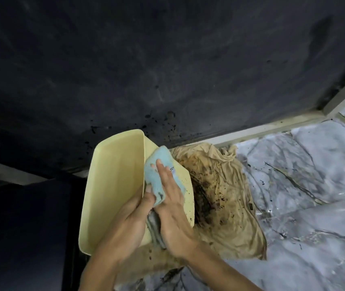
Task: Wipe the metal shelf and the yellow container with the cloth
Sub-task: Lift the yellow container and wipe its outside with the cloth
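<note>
Both hands on yellow container [112, 185], blue cloth [159, 171] pressed flat (speckled wall).

Grey marble-patterned floor [314, 185], streaked and speckled with dark debris. Tan cloth sheet [230, 196] spread directly on it, crumpled, heavily stained with dark brown soil at centre, upper edge against pale skirting [262, 129] at foot of dark wall [146, 59]. Soil specks scattered beside sheet.

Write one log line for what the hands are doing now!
step: wiping yellow container | left hand: holds container | right hand: presses blue cloth on its outer side | under: stained tan rag
</note>
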Demonstrator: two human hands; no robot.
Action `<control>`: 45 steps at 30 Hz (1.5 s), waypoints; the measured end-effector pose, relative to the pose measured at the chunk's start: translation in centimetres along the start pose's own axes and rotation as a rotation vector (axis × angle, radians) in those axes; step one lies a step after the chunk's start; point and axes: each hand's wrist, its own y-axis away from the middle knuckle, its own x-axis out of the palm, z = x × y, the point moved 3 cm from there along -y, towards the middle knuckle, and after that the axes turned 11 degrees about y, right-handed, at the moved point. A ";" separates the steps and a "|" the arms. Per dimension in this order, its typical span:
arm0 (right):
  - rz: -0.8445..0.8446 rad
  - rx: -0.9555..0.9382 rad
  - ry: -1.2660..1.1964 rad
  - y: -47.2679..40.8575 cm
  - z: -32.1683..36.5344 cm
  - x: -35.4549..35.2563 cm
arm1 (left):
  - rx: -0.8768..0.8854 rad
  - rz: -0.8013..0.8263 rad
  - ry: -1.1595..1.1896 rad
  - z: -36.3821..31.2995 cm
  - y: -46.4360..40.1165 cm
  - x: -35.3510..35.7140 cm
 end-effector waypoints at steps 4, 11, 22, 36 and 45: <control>0.013 -0.066 0.018 -1.3 -1.6 0.7 | -0.023 -0.098 -0.001 -0.3 0.4 -0.6; 0.089 0.433 -0.099 -2.1 -11.9 2.3 | -0.138 -0.261 0.037 -1.2 0.8 -0.8; 0.170 -0.016 -0.028 -2.5 -1.1 2.2 | -0.123 -0.275 0.142 0.8 1.8 -3.0; 0.186 -0.045 0.070 5.2 -1.0 4.7 | -0.167 -0.320 0.192 1.2 1.3 -3.8; 0.053 0.474 -0.084 3.7 -12.2 4.1 | -0.182 -0.337 0.137 1.1 0.6 -3.6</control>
